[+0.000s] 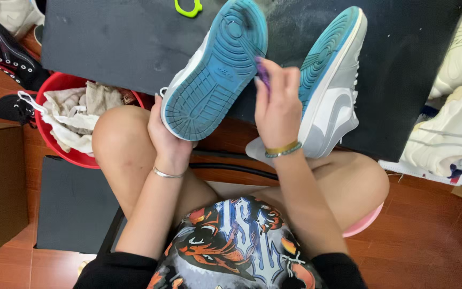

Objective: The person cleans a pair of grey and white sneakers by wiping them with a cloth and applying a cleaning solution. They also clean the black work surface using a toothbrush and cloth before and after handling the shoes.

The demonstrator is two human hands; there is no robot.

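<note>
One sneaker (215, 69) was held sole-up, its heel cupped from below by the closed left hand (166, 136), its long axis running up and right toward the toe; the right hand (277, 104), nearer that toe, was pinched shut on a small purple tool (263, 72) touching the blue sole's edge.

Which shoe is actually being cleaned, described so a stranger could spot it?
Start at the dark mat in front of the knees. The shoe held sole-up over its near edge by the left hand is the one. Unlike the second sneaker beside it, its whole blue tread faces up.
</note>
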